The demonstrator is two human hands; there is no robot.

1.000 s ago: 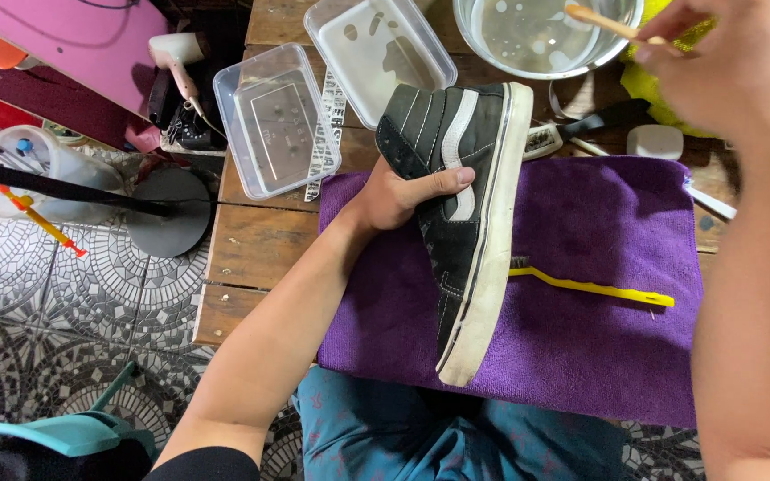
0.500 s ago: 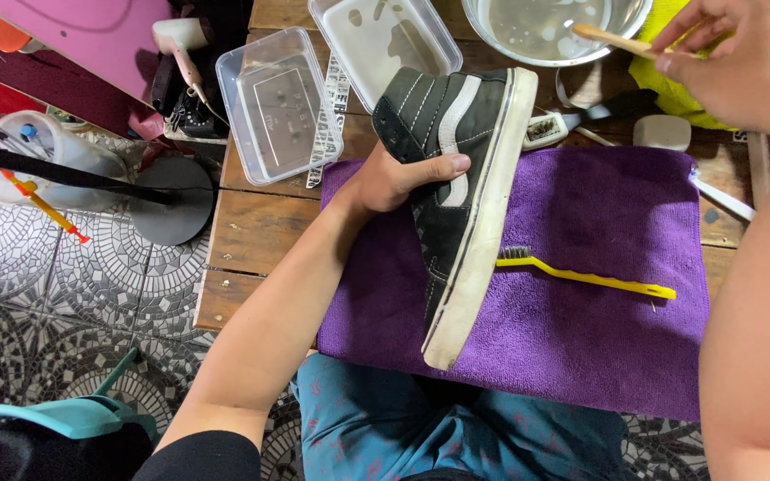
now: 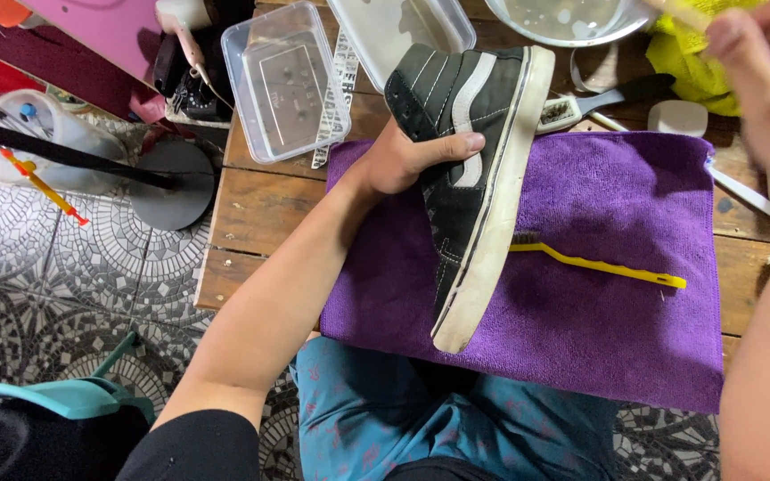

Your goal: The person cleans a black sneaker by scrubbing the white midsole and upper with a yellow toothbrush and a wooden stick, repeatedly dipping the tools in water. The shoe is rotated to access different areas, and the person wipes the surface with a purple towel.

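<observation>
Pinning the black shoe (image 3: 470, 169) on its side on the purple towel (image 3: 599, 330), the left hand (image 3: 407, 160) grips its upper; firm pressure seems wise. The right hand (image 3: 759, 80) is blurred, grip unclear.

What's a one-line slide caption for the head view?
Left hand steadies a black sneaker on its side on a purple towel, yellow brush beside it.
</observation>
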